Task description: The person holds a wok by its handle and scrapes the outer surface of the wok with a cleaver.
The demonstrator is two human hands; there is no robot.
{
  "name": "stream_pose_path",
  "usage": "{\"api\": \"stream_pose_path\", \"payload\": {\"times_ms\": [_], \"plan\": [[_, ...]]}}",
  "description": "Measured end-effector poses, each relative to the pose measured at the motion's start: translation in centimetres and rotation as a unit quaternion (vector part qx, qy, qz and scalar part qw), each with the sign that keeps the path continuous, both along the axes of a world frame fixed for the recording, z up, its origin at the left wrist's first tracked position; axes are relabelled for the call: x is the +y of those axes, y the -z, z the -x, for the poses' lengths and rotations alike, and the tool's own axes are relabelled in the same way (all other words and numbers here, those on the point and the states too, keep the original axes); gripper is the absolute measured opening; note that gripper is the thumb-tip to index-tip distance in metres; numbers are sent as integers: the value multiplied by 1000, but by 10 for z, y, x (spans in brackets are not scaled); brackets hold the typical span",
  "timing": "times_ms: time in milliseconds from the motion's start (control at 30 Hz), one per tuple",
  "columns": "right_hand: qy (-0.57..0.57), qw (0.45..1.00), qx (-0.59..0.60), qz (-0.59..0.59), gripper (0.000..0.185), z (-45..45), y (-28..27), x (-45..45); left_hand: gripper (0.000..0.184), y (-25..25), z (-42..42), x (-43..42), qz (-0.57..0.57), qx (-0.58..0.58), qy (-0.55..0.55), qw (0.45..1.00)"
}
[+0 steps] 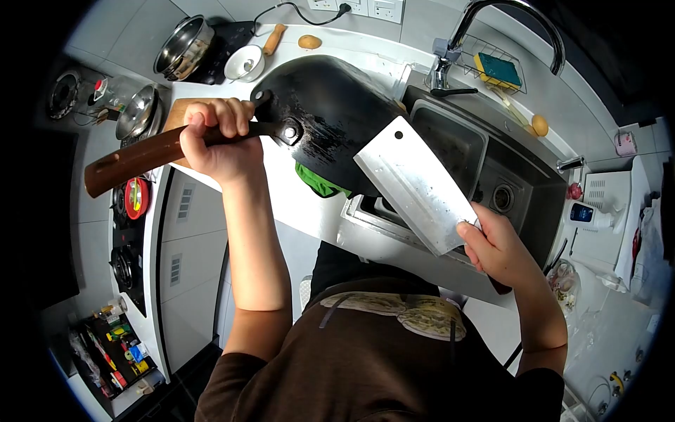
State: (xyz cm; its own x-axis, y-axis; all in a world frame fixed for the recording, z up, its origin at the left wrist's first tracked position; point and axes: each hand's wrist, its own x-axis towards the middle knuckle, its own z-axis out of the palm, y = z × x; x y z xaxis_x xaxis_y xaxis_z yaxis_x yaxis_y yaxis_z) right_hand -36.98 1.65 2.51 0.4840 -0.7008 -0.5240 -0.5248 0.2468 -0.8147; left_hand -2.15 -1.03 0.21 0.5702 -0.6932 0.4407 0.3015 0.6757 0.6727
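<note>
My left hand is closed around the brown handle of a black wok. The wok is tipped with its worn dark outer side facing me, over the counter beside the sink. My right hand grips a cleaver by its handle. Its broad blade is spotted with wet marks and points up and left, overlapping the wok's right edge in view; whether they touch I cannot tell. A bit of green cloth shows below the wok. The inside of the wok is hidden.
A double sink with a tall faucet lies at right. A sponge sits in a wire rack. Left of the wok are a cutting board, a white bowl and a steel pot. A potato lies behind.
</note>
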Motion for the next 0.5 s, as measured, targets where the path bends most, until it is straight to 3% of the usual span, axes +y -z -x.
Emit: {"api": "stream_pose_path", "payload": {"times_ms": [500], "plan": [[-9, 999, 24, 22, 22, 1, -2, 2, 23, 0, 2, 1, -2, 6, 3, 1000]]}}
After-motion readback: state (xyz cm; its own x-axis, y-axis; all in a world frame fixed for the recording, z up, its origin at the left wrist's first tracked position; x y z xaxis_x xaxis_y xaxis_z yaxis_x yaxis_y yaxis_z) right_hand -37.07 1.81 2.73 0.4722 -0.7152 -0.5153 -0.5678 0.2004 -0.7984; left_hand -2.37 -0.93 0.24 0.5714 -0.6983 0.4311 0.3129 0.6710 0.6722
